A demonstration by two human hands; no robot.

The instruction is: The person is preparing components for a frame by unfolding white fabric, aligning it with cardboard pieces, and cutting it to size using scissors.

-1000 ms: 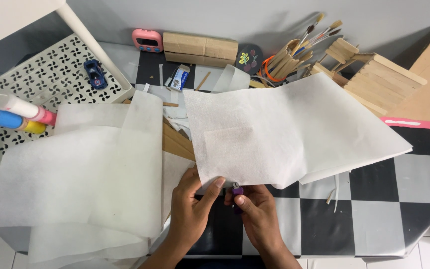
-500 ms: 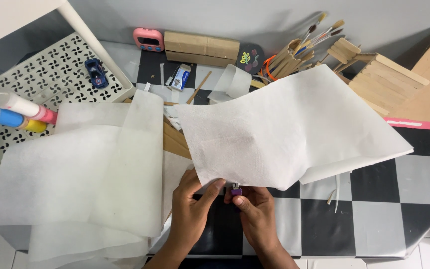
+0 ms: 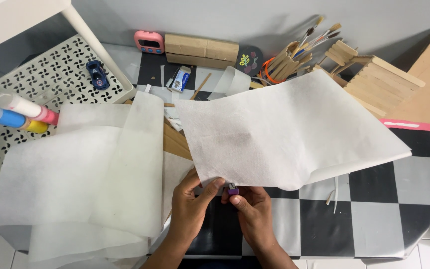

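Note:
My left hand (image 3: 191, 206) pinches the near edge of a large white paper sheet (image 3: 284, 132) that is lifted off the checkered table (image 3: 374, 209). Just to its right, my right hand (image 3: 252, 209) grips a small purple lighter (image 3: 233, 189) right under that same edge. The two hands nearly touch. More white translucent sheets (image 3: 85, 179) lie spread to the left, partly over flat wooden sticks (image 3: 175, 142).
At the back stand a pink timer (image 3: 149, 42), a wooden block (image 3: 201, 50), a holder of brushes and sticks (image 3: 287, 60) and a stick-built structure (image 3: 374, 82). A white perforated shelf (image 3: 41, 79) at left carries a blue toy car (image 3: 97, 74) and coloured tubes (image 3: 16, 113).
The lifted sheet has swung a little, its far end rising higher and rightward. My hands stay at its near edge, with the purple lighter still under it.

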